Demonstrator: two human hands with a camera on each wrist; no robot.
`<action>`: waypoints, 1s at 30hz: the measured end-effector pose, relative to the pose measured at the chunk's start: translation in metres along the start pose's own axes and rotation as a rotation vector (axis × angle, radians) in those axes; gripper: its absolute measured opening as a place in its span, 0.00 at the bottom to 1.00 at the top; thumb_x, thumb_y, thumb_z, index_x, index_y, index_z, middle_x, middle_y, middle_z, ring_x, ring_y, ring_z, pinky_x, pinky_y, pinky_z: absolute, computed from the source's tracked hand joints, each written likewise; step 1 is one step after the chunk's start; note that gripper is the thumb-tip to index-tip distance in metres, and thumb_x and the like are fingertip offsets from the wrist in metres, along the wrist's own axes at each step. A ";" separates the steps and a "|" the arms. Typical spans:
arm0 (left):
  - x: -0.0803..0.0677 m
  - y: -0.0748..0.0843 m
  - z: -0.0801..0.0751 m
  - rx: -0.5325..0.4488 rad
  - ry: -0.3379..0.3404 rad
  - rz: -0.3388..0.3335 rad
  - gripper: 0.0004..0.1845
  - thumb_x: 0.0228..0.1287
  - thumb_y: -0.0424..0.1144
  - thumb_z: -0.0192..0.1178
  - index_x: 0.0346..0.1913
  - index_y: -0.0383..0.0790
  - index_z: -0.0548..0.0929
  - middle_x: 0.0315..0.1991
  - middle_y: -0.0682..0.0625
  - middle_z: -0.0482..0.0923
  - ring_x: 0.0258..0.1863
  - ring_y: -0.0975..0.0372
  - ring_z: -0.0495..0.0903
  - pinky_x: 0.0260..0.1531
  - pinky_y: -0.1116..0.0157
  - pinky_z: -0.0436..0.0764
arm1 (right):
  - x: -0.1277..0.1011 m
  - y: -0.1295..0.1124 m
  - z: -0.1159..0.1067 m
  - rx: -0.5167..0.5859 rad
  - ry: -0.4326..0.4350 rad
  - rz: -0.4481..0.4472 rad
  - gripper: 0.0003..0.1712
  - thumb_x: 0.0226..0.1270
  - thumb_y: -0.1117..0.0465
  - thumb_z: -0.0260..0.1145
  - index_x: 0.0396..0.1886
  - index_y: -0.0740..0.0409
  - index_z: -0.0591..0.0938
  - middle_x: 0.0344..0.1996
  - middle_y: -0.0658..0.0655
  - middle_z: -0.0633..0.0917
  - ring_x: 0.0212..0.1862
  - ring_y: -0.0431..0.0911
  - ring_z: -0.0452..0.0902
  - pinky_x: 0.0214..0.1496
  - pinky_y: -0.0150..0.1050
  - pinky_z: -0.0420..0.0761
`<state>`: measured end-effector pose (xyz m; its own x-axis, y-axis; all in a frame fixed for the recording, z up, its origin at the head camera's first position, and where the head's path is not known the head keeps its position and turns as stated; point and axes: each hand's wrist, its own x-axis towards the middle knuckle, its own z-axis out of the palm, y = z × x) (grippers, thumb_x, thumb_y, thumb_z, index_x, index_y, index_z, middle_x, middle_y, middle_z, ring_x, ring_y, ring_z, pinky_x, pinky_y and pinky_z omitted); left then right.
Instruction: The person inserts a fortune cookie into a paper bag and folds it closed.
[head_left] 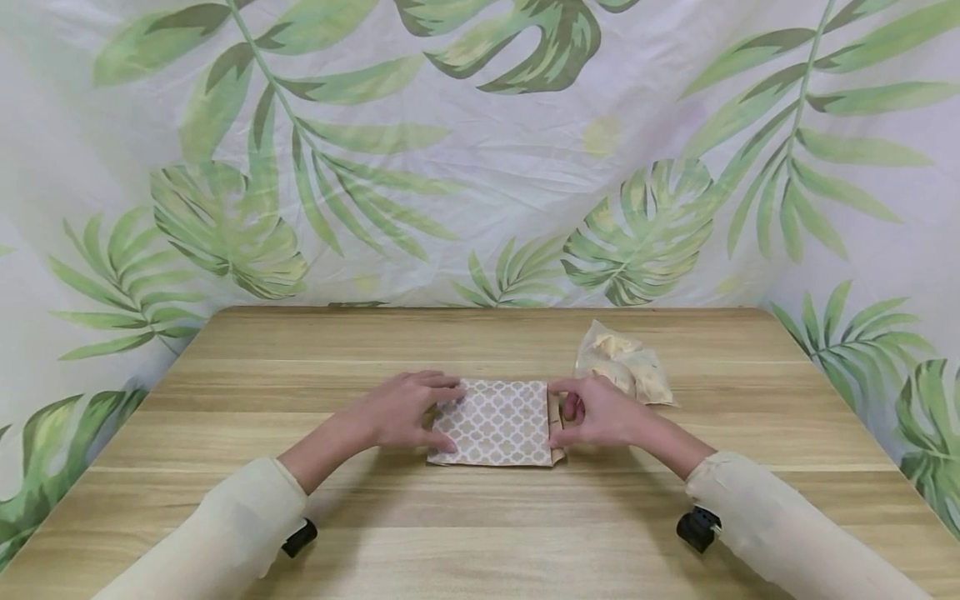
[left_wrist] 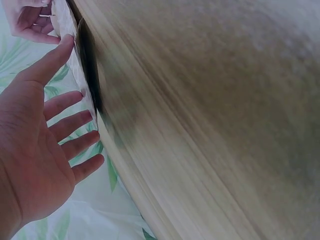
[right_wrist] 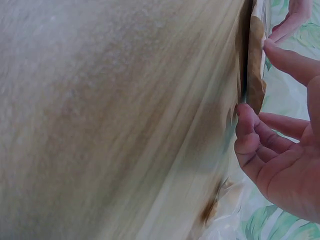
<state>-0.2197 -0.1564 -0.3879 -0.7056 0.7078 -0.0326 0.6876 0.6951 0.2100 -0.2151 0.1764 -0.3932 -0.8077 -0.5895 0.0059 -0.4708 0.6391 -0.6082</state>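
Here, near the middle of the wooden table (head_left: 300, 517), lies a flat paper bag (head_left: 497, 423) printed with a pale lattice pattern, its brown inner flap showing at the 3 o'clock edge. The left hand (head_left: 401, 410) rests on the bag's 9 o'clock end with fingers (left_wrist: 70, 125) straight and slightly spread, the thumb at the near corner and the fingertips on the far one, pressing rather than gripping. The right hand (head_left: 596, 412) works the 3 o'clock end, where its thumb and forefinger pinch the brown flap while the other fingers (right_wrist: 272, 142) curl loosely behind. At about 2 o'clock from the bag, just beyond the right hand, sits a crumpled clear plastic packet (head_left: 624, 365) with something yellowish inside. The bag looks light, thin and creasable: it should slide easily on the smooth wood and tear or wrinkle if pulled hard, so one end is best held down flat while the flap or open edge is taken between thumb and forefinger. A leaf-print cloth (head_left: 480, 150) hangs behind the table.
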 end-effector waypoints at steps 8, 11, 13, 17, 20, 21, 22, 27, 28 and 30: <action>-0.004 -0.002 0.000 0.007 0.003 -0.011 0.43 0.59 0.61 0.73 0.70 0.37 0.77 0.70 0.36 0.74 0.71 0.40 0.70 0.70 0.39 0.68 | 0.002 0.001 0.003 -0.026 -0.020 -0.009 0.45 0.54 0.57 0.84 0.64 0.79 0.75 0.24 0.50 0.81 0.28 0.36 0.73 0.34 0.32 0.78; -0.005 -0.003 0.001 0.005 0.002 -0.017 0.43 0.58 0.61 0.73 0.70 0.37 0.78 0.70 0.37 0.74 0.71 0.41 0.70 0.69 0.38 0.68 | 0.003 0.000 0.006 -0.024 -0.022 -0.002 0.45 0.53 0.57 0.84 0.64 0.79 0.75 0.23 0.49 0.80 0.26 0.35 0.71 0.32 0.31 0.77; -0.006 -0.003 0.001 0.004 0.000 -0.023 0.43 0.58 0.61 0.73 0.70 0.38 0.78 0.70 0.37 0.74 0.71 0.41 0.70 0.69 0.38 0.68 | 0.004 0.000 0.007 -0.027 -0.025 0.008 0.45 0.52 0.57 0.84 0.64 0.78 0.76 0.22 0.49 0.79 0.25 0.35 0.70 0.30 0.31 0.75; -0.007 -0.004 0.001 -0.008 -0.003 -0.025 0.42 0.58 0.60 0.74 0.70 0.38 0.78 0.69 0.36 0.74 0.70 0.41 0.71 0.70 0.39 0.68 | 0.005 0.000 0.009 -0.055 -0.028 0.045 0.46 0.51 0.55 0.85 0.66 0.73 0.77 0.22 0.48 0.78 0.24 0.36 0.69 0.28 0.31 0.73; -0.007 -0.004 0.001 -0.025 -0.005 -0.018 0.43 0.58 0.59 0.75 0.70 0.37 0.78 0.68 0.34 0.74 0.69 0.40 0.71 0.69 0.40 0.70 | 0.007 0.000 0.009 -0.068 -0.029 0.058 0.47 0.51 0.54 0.85 0.66 0.71 0.77 0.22 0.48 0.78 0.24 0.36 0.68 0.27 0.31 0.71; -0.007 -0.005 0.001 -0.035 -0.007 -0.018 0.43 0.58 0.59 0.75 0.70 0.37 0.78 0.68 0.34 0.74 0.69 0.40 0.71 0.69 0.40 0.70 | 0.007 0.000 0.009 -0.067 -0.028 0.062 0.47 0.50 0.53 0.85 0.66 0.71 0.77 0.22 0.48 0.78 0.24 0.37 0.68 0.27 0.31 0.71; -0.007 -0.005 0.001 -0.040 -0.007 -0.016 0.43 0.58 0.59 0.75 0.70 0.36 0.78 0.68 0.34 0.74 0.69 0.40 0.72 0.68 0.40 0.71 | 0.007 0.000 0.009 -0.068 -0.030 0.063 0.47 0.50 0.53 0.85 0.67 0.70 0.77 0.22 0.49 0.78 0.24 0.37 0.68 0.27 0.31 0.71; -0.006 -0.005 0.001 -0.055 -0.008 -0.017 0.43 0.57 0.58 0.76 0.69 0.35 0.78 0.68 0.33 0.74 0.69 0.40 0.72 0.68 0.41 0.71 | 0.007 -0.001 0.010 -0.068 -0.032 0.083 0.47 0.51 0.52 0.85 0.68 0.68 0.77 0.23 0.49 0.78 0.24 0.37 0.68 0.26 0.32 0.70; -0.006 -0.006 0.001 -0.056 -0.007 -0.019 0.43 0.57 0.58 0.76 0.70 0.35 0.77 0.68 0.33 0.74 0.69 0.40 0.72 0.68 0.41 0.71 | 0.007 -0.001 0.010 -0.071 -0.032 0.086 0.47 0.51 0.51 0.85 0.68 0.68 0.77 0.23 0.48 0.77 0.24 0.37 0.68 0.26 0.32 0.70; -0.007 -0.005 0.001 -0.051 0.001 -0.027 0.44 0.56 0.59 0.76 0.70 0.35 0.77 0.67 0.34 0.74 0.68 0.41 0.72 0.68 0.41 0.71 | 0.007 -0.002 0.011 -0.081 -0.028 0.095 0.47 0.51 0.50 0.85 0.68 0.66 0.77 0.23 0.47 0.77 0.24 0.38 0.68 0.27 0.32 0.70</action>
<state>-0.2181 -0.1643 -0.3896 -0.7241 0.6887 -0.0377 0.6586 0.7067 0.2585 -0.2162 0.1656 -0.4004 -0.8406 -0.5369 -0.0718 -0.4205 0.7302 -0.5384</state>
